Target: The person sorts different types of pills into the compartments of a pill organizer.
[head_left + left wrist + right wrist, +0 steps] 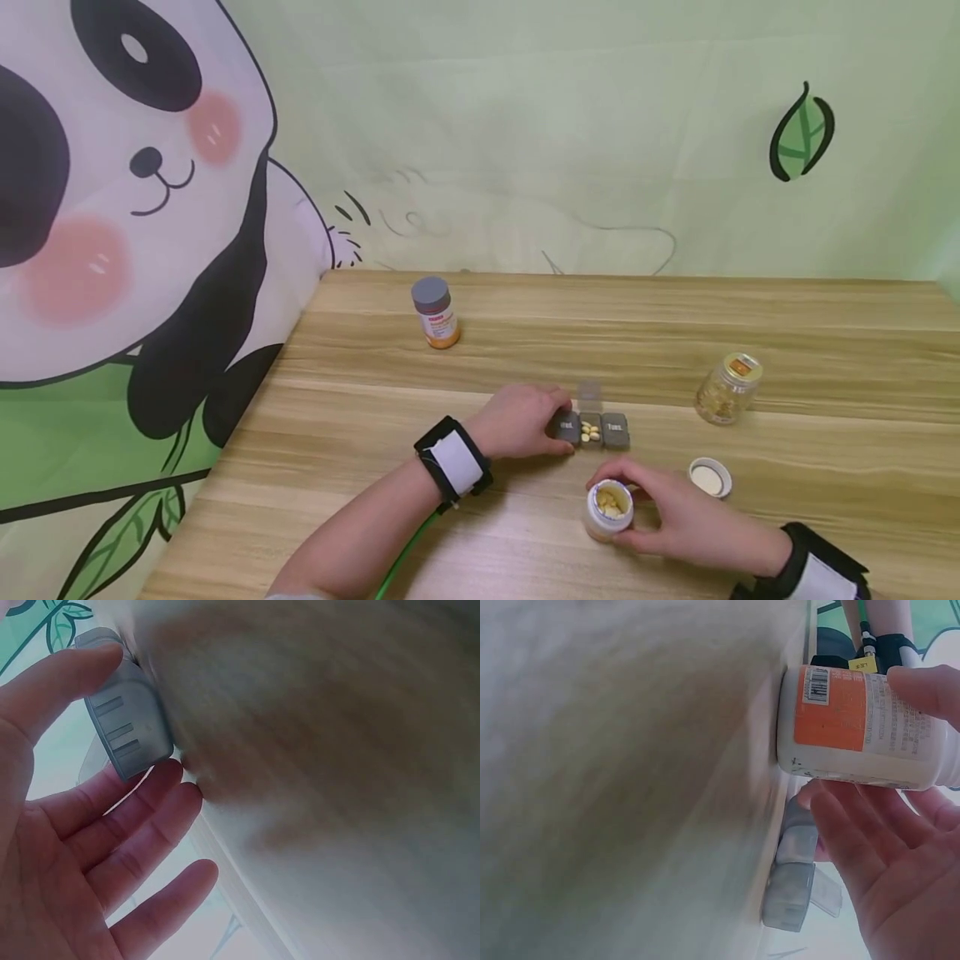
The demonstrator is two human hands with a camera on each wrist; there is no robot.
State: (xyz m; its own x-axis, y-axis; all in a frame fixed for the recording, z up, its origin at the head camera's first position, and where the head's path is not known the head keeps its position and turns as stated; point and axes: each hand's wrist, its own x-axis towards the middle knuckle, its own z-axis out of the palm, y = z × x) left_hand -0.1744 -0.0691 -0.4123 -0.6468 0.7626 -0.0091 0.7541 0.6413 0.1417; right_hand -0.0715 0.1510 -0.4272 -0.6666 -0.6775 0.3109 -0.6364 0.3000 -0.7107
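Observation:
My left hand (pixel 521 421) holds the left end of a small grey pill organizer (pixel 615 431), thumb on one side and fingers on the other. Its middle compartment has the clear lid flipped up and several pale yellow pills (pixel 590 432) inside; the compartments on both sides are closed. In the left wrist view the grey end of the organizer (pixel 131 724) sits between thumb and fingertips. Just in front of it, my right hand (pixel 678 508) grips a white pill bottle (pixel 832 712) with an orange label. The bottle is uncapped, with yellowish pills in its mouth.
A white cap (pixel 709 478) lies upturned beyond my right hand. Back right stands a clear jar (pixel 726 392) with a gold lid and amber contents. A grey-capped bottle (pixel 437 315) stands at the back left of the wooden table (pixel 360 467), before a panda-print cloth (pixel 480 142).

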